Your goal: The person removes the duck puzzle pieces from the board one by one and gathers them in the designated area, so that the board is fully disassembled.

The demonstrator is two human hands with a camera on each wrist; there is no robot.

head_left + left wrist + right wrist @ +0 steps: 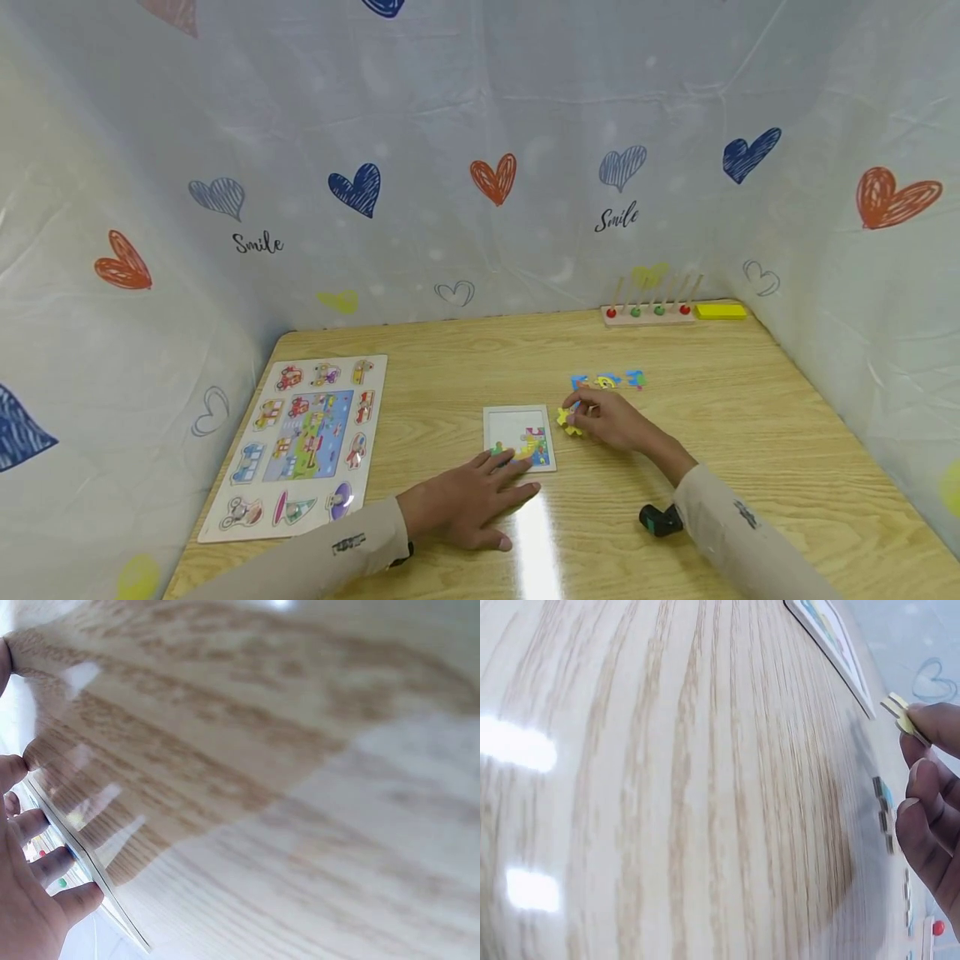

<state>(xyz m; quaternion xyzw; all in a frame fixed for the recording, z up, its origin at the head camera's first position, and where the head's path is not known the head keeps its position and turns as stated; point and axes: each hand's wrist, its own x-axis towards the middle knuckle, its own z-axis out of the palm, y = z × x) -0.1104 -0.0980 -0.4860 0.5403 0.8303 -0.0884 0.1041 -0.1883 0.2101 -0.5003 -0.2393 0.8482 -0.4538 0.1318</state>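
Between thumb and fingertips, my right hand (611, 419) pinches a yellow jigsaw piece (568, 422), raised above the tabletop in the right wrist view. Just left of it lies a small white puzzle frame (551, 440), partly filled along its lower right with colourful joined pieces (537, 447). Spread fingers of my left hand (480, 500) rest on the frame's lower edge and cover part of it. Beyond the right hand, several loose jigsaw pieces (636, 378) in blue and yellow lie in a row on the wooden table (450, 367).
A large vehicle puzzle board (378, 379) lies at the left. At the back right stand a pegged wooden base (648, 320) with red and green beads and a yellow block (721, 312). Heart-patterned white curtains (420, 275) surround the table. A black object (660, 521) sits beside the right sleeve.
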